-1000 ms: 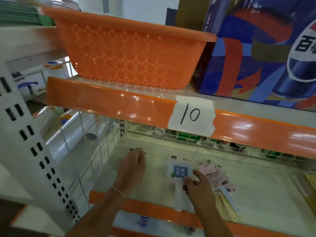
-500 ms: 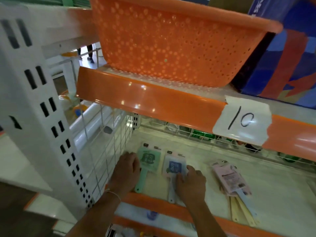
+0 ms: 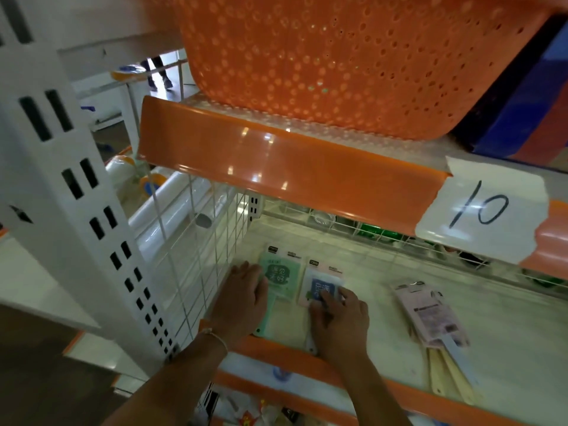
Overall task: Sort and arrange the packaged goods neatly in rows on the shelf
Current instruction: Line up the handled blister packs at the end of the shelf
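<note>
Low at frame centre, left hand (image 3: 242,298) flat on green packaged paddle (image 3: 281,279); right hand (image 3: 339,318), fingers straight, pressing blue-labelled white packet (image 3: 321,285) on cream shelf (image 3: 384,305).

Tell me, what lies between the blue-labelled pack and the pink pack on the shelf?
Nothing: in the head view, only bare pale shelf separates the blue-labelled flat pack from the pink flat pack.

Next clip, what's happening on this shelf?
A person is lining up flat packaged goods on the lower shelf. The left hand rests on a green pack near the wire side panel, and the right hand presses on a blue pack beside it. A loose pink pile lies apart to the right, not yet straightened.
</note>
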`<move>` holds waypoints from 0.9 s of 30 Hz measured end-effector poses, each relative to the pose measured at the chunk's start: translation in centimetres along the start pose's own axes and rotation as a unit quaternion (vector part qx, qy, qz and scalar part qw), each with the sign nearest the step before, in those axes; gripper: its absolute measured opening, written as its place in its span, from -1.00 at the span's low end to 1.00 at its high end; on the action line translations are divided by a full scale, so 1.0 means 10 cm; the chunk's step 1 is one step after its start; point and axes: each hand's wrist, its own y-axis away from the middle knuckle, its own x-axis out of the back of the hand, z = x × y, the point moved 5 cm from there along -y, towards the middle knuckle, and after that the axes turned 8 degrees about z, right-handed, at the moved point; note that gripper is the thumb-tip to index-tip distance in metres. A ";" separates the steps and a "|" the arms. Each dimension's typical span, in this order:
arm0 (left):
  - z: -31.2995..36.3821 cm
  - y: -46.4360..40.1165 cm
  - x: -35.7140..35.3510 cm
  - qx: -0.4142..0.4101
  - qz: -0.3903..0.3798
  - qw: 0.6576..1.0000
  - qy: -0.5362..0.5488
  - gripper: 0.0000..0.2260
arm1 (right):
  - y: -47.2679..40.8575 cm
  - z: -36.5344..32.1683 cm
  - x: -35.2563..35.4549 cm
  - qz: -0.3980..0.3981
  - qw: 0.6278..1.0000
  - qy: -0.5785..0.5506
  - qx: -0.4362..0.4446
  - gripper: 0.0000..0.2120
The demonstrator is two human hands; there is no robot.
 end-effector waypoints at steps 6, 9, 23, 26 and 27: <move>-0.02 0.00 -0.03 0.015 -0.006 1.000 0.004 -0.64 | 0.01 -0.03 -0.02 0.007 0.999 -0.015 0.035 -0.55; 0.00 0.02 -0.02 0.019 -0.004 1.000 0.008 -0.65 | 0.02 -0.03 -0.03 0.009 0.999 -0.035 0.038 -0.54; 0.03 0.02 0.01 0.008 0.007 1.000 0.015 -0.67 | 0.04 -0.02 0.01 0.014 0.997 -0.056 0.060 -0.60; 0.05 0.03 0.02 0.011 0.010 1.000 0.024 -0.70 | 0.05 -0.04 0.04 0.024 0.995 -0.070 0.065 -0.61; 0.05 0.03 0.02 0.012 0.009 1.000 0.025 -0.69 | 0.05 -0.04 0.04 0.025 0.995 -0.070 0.066 -0.61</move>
